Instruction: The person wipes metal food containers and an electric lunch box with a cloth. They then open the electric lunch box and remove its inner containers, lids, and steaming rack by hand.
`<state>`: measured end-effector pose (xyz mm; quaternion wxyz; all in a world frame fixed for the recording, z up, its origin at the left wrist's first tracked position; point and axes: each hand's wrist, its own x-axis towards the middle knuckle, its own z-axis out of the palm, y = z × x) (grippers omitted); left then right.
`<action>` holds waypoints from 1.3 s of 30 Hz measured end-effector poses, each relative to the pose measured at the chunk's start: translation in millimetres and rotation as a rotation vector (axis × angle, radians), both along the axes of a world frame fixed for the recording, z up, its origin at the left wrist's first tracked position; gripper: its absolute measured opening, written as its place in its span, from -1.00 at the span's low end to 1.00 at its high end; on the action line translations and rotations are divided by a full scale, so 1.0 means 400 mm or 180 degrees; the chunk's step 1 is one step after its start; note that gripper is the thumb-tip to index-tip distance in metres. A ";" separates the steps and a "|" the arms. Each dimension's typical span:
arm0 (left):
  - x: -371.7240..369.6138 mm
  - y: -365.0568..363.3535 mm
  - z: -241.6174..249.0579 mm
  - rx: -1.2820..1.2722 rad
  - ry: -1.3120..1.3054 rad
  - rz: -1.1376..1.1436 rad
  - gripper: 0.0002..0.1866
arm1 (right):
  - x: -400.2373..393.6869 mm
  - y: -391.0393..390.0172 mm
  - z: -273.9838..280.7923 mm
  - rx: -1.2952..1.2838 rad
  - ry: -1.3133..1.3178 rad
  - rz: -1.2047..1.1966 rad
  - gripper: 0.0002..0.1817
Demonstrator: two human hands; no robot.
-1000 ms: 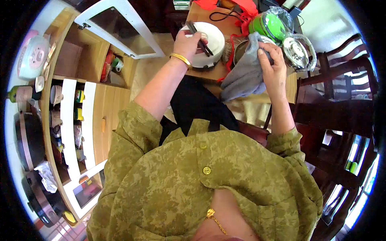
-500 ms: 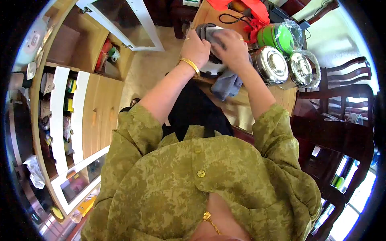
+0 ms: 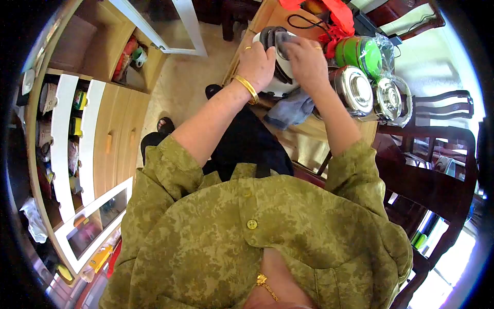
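A white, rounded appliance (image 3: 278,89) with a black top and a black curved handle (image 3: 268,36) stands at the table's near edge. I cannot make out its exact kind. My left hand (image 3: 257,66), wearing a gold bracelet, has its fingers closed at the black handle. My right hand (image 3: 307,63) is bent over the black top and pinches a bunched part of a grey-blue cloth against it. The rest of the cloth (image 3: 290,109) hangs down below my right wrist, over the table edge. The fingers hide part of the appliance's top.
On the wooden table (image 3: 267,16) stand a green pot (image 3: 360,55) and two shiny steel-lidded pots (image 3: 355,91), right of my right hand. A red bag (image 3: 339,23) and a black cord lie behind. Dark wooden chairs (image 3: 427,154) are at right; an open-doored cabinet (image 3: 116,129) is at left.
My right hand has shifted slightly with the cloth over the appliance's top, baring more of the black handle. My left hand stays at the handle. The whole view has tilted a little.
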<state>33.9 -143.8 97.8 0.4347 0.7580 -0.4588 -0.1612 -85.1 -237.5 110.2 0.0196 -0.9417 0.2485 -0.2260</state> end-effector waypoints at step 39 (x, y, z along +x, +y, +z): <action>-0.005 -0.005 -0.022 -0.0038 0.0080 -0.0061 -0.46 | -0.082 0.127 -0.079 0.0317 -0.1100 -0.1195 -0.69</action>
